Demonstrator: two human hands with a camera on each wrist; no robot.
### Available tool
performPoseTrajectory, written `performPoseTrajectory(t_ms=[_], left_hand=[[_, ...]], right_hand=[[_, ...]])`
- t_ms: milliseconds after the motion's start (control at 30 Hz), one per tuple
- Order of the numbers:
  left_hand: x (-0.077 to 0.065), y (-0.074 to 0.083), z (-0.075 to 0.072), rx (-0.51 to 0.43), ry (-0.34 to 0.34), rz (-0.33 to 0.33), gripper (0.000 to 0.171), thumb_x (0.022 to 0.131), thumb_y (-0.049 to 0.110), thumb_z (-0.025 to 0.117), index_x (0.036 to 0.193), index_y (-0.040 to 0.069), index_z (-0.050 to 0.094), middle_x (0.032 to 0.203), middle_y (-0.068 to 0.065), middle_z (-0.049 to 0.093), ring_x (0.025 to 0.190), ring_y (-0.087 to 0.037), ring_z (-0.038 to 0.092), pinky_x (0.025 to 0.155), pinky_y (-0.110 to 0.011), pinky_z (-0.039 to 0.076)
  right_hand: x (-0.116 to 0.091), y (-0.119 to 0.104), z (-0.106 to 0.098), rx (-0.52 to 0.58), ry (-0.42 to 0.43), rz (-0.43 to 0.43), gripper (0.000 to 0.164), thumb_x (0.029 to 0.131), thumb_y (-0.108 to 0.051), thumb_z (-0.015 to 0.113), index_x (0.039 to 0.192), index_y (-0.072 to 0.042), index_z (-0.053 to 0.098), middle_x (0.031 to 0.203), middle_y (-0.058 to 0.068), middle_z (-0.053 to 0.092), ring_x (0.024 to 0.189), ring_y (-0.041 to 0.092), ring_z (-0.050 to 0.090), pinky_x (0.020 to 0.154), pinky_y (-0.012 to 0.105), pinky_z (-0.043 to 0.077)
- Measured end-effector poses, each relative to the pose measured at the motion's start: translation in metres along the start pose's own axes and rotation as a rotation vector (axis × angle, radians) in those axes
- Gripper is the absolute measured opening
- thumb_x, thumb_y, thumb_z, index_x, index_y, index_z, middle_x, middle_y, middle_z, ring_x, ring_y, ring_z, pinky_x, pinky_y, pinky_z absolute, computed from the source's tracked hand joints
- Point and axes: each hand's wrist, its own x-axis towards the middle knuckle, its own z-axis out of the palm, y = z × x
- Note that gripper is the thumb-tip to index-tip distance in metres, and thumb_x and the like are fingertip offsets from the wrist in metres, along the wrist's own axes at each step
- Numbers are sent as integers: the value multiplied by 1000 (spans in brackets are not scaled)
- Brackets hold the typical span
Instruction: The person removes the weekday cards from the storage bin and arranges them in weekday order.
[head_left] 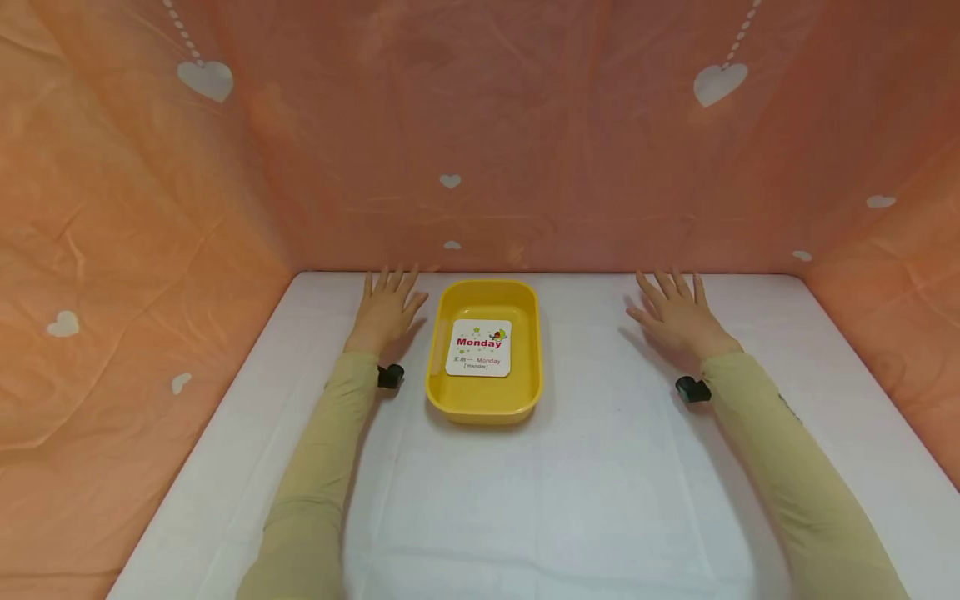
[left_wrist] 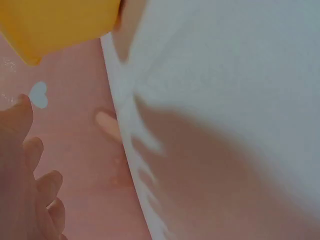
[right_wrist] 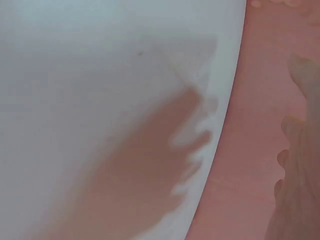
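Just right of the left grip [head_left: 384, 318], a white card [head_left: 478, 368] with rounded corners lies face up inside an oblong yellow tray [head_left: 480, 393]. Its red lettering reads "Monday", with smaller print beneath and a little colourful picture at the upper right.

The card looks light, thin and fairly stiff, perhaps slick on top; pinching opposite edges, or lifting one edge with a fingernail, seems the surest hold. The tray appears to be smooth, rigid plastic, light enough to take by its long side rims.

The left grip is empty, its fingers spread and extended near the tray but apart from it. The right grip [head_left: 681, 318], well to the tray's right, is likewise released. Both seem raised over the white-covered counter [head_left: 585, 492], casting shadows. Behind each grip are a beige sleeve and a small black device. Beyond both hangs orange cloth [head_left: 570, 142] printed with white hearts.
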Motion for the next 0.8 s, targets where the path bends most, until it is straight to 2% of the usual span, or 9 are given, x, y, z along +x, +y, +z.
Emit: performPoseTrajectory(t_ms=[100,167,267,367,467,567,633,800], left_hand=[[1,1,-3,-54,-21,6,60,104,44,28,153,11,17,155,-20,15,142,-40,7,111,-54,-6],[1,1,-7,-136,-46,9,62,104,45,27,153,10,16,155,-20,14,142,-40,5,110,-54,-6],[1,-1,-16,-340,-81,15,63,103,47,31,153,10,19,156,-18,16,143,-37,6,112,-53,0],[-2,-1,-26,-541,-104,31,58,102,44,39,150,13,29,154,-14,26,140,-35,20,111,-52,15],[-5,0,-35,-685,-137,15,53,102,40,43,148,15,35,146,-15,38,130,-35,39,104,-51,31],[-7,1,-40,-809,-191,3,51,103,35,43,148,14,35,140,-22,42,124,-39,45,99,-52,37],[-9,3,-44,-903,-219,-7,49,103,33,43,148,15,36,139,-24,43,122,-40,47,97,-53,40],[-14,9,-52,-1063,-261,0,47,103,28,43,147,12,36,138,-25,41,123,-42,46,97,-52,40]], right_hand=[[1,0,-2,-14,1,-14,77,98,-57,34,153,-8,12,156,24,3,140,45,-7,106,59,-14],[1,0,-5,-16,2,-34,77,98,-57,36,152,-6,15,155,25,4,139,47,-5,106,59,-14],[1,-1,-10,-13,-2,-71,76,98,-51,45,151,-2,20,154,26,7,139,48,-2,107,61,-10],[4,-3,-16,24,0,-113,71,96,-42,54,146,3,30,149,29,20,137,49,11,108,61,2],[5,-7,-19,155,-41,-102,65,96,-36,56,143,4,35,143,29,34,132,48,28,107,59,18],[6,-12,-22,331,-109,-59,62,97,-36,54,143,2,37,138,28,43,127,44,39,102,57,29],[5,-16,-24,437,-144,-29,62,97,-39,54,143,0,37,136,26,46,125,42,42,101,57,31],[4,-24,-33,584,-176,-22,62,98,-42,52,143,-2,37,131,23,51,122,39,46,101,55,32]])
